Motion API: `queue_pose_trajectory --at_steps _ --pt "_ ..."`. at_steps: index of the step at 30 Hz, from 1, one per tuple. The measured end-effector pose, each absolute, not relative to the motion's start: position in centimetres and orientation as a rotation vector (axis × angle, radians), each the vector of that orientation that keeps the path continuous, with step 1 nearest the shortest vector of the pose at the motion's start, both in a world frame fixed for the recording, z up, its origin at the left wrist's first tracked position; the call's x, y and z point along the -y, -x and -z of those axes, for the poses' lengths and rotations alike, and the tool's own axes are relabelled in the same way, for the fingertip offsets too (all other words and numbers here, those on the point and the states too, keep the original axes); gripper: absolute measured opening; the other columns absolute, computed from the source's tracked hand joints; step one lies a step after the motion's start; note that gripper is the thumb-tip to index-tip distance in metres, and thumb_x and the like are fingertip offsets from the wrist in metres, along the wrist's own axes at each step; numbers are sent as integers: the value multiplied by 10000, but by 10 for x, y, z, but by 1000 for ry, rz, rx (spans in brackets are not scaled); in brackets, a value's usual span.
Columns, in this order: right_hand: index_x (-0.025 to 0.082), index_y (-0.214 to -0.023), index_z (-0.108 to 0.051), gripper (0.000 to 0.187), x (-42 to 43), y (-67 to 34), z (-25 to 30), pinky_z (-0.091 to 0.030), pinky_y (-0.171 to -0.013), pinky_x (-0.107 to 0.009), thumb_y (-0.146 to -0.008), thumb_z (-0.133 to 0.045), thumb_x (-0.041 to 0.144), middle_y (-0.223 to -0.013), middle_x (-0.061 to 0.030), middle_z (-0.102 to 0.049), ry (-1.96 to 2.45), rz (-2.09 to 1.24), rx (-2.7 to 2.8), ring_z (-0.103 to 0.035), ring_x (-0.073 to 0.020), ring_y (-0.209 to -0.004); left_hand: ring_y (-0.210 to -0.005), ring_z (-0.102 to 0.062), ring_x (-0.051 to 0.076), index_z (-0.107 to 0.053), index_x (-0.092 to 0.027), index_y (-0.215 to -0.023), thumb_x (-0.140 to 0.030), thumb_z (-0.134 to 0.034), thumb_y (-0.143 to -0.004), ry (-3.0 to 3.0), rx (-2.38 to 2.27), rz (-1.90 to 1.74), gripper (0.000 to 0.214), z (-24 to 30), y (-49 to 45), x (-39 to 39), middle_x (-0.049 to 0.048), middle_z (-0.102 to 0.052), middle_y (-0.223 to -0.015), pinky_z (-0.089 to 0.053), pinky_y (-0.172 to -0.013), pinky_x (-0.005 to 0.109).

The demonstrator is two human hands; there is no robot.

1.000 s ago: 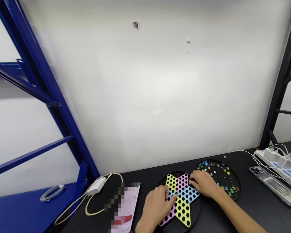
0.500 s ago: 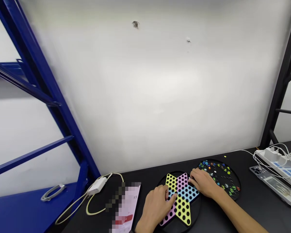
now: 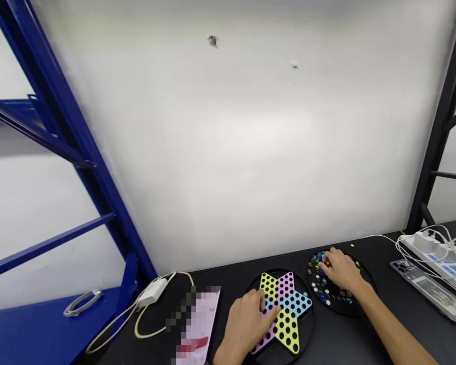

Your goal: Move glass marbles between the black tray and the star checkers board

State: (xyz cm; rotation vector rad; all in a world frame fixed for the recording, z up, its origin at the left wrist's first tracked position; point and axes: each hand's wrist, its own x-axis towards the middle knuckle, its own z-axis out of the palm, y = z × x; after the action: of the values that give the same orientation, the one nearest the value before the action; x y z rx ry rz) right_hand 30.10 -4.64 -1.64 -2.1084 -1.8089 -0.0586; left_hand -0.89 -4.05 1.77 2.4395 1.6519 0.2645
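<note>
The star-shaped board (image 3: 285, 306) lies in a black round tray (image 3: 306, 329) on the desk (image 3: 342, 347), its yellow, pink and blue points dotted with dark holes. What looks like a single small marble (image 3: 305, 294) sits by the edge of the blue point on the right. Your left hand (image 3: 247, 314) rests over the board's left side, thumb and forefinger parted, not clenched. If that hand presses or slides, the board could tilt or turn in its tray, and the lone marble could roll off.

Just to the right is a second round tray (image 3: 349, 311) with many-coloured glass marbles (image 3: 324, 280). Your right hand (image 3: 341, 269) is down among them, fingers bent; I cannot tell whether its grip has caught one. Smooth glass could slip from your fingertips, or a knuckle could scatter its neighbours. Your forearm crosses that tray, so leaning on its rim might tip it. Farther right lie a phone (image 3: 429, 291) and a power strip (image 3: 437, 258) with loose cables.
</note>
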Motion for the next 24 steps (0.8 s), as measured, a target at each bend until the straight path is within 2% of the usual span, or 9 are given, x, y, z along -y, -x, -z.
queue_pose_trajectory --at_steps 3,7,14,20,24 --pt "220 -845 -595 206 50 -283 6 -364 -714 -305 -939 -487 368 -938 -55 -631 1998 -8 1847 -596 -222 -888 -709 -585 190 -473 -225 -704 -431 -584 -857 -2441 -1658 -268 280 -16 8 39 -10 -609 -774 -279 -617 291" --pt "216 -771 -597 242 62 -247 -6 -355 -674 -275 -931 -494 366 -793 -17 -640 1797 -286 2007 -581 -168 -746 -765 -613 188 -524 -224 -759 -446 -591 -889 -2442 -1687 -281 265 -15 6 37 -11 -624 -820 -299 -635 283" --pt "211 -653 -563 273 79 -196 -6 -325 -629 -254 -807 -651 419 -709 13 -629 1650 -423 2202 -543 -145 -686 -776 -632 199 -571 -217 -799 -397 -526 -958 -2486 -1791 -399 245 -5 10 29 4 -629 -834 -330 -661 295" --pt "209 -703 -570 357 76 -197 2 -380 -824 -303 -738 -721 531 -814 -7 -651 1665 -294 2215 -586 -188 -806 -715 -593 164 -511 -220 -712 -340 -468 -961 -2437 -1586 -677 280 1 9 29 -11 -613 -758 -356 -661 277" --pt "212 -701 -570 306 75 -199 6 -392 -787 -287 -793 -673 485 -832 -9 -653 1685 -328 2166 -592 -189 -830 -716 -585 164 -526 -222 -723 -296 -509 -914 -2480 -1383 -617 206 2 6 35 -12 -626 -759 -364 -671 271"
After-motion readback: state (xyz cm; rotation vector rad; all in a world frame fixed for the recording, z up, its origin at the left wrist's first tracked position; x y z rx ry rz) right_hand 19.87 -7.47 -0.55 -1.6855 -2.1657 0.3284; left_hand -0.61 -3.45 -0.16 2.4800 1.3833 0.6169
